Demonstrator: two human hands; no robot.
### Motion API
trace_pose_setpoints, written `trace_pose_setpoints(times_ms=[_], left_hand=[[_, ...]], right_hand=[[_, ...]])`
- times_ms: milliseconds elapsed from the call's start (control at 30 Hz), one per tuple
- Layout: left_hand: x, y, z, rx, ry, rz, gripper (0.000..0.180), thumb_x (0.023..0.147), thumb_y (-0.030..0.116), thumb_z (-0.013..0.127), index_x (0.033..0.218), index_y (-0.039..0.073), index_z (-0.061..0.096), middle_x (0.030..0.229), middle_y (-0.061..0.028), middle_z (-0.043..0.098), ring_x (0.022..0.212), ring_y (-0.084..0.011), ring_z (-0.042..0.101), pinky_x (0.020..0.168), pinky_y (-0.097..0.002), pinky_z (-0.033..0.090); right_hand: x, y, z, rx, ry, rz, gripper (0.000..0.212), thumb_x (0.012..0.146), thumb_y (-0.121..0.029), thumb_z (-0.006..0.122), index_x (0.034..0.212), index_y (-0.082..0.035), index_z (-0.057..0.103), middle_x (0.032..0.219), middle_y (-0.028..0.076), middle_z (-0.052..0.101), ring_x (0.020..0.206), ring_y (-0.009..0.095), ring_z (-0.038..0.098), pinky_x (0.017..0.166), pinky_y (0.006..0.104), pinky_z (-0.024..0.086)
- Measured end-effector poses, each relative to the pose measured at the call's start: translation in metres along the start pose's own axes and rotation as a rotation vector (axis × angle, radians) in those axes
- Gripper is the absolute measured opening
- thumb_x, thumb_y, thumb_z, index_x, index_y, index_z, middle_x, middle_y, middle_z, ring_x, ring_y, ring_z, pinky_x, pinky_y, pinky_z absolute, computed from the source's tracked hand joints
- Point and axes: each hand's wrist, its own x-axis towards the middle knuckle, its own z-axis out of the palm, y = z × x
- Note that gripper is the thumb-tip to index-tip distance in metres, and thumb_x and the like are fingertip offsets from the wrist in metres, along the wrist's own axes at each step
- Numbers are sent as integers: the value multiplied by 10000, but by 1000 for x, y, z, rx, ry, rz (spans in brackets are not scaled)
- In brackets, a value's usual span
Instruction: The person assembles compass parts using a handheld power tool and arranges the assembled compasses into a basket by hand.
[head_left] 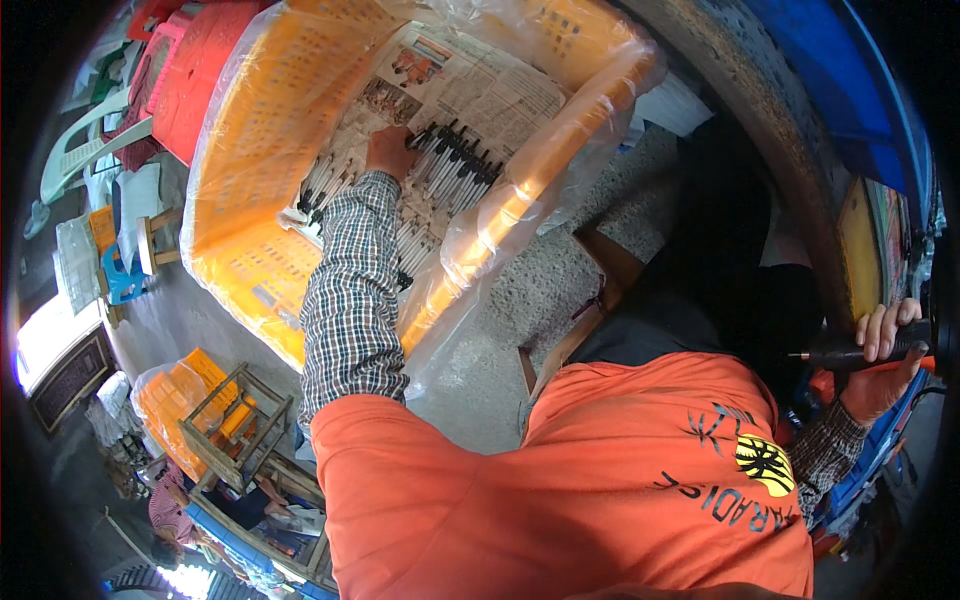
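Our left hand [391, 152] in crate [250, 130] by sticks [456, 178], grip: can't tell | right hand [884, 338] outside crate, gripping tool [830, 351] | newspaper [490, 92] likely cushions sticks

Yellow-orange crate [258, 130]! Inside it, black-tipped white sticks [457, 182]; crossing it, a black-and-white checked sleeve [352, 290]; left of it, red seat [202, 75]!

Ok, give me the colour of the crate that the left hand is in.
The crate is yellow-orange, clearest in the head view.
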Motion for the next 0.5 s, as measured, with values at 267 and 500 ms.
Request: trace_pose_setpoints(times_ms=[267,500], left_hand=[[4,-4,12,47,52,4,317,750,175,643,1025,26,591,925,-148,609,824,-299,578,770,-395,489],[4,-10,17,-66,81,-9,311,753,172,647,1027,34,593,949,-147,608,838,-289,582,796,-396,473]], right_hand=[[-1,2,0,8,15,-11,336,833,-282,597,934,-51,375,632,-9,379,545,77,390,577,218,351],[-1,1,0,1,1,-13,332,832,-279,597,935,-53,376,633,-11,385,545,78,392,576,218,352]])
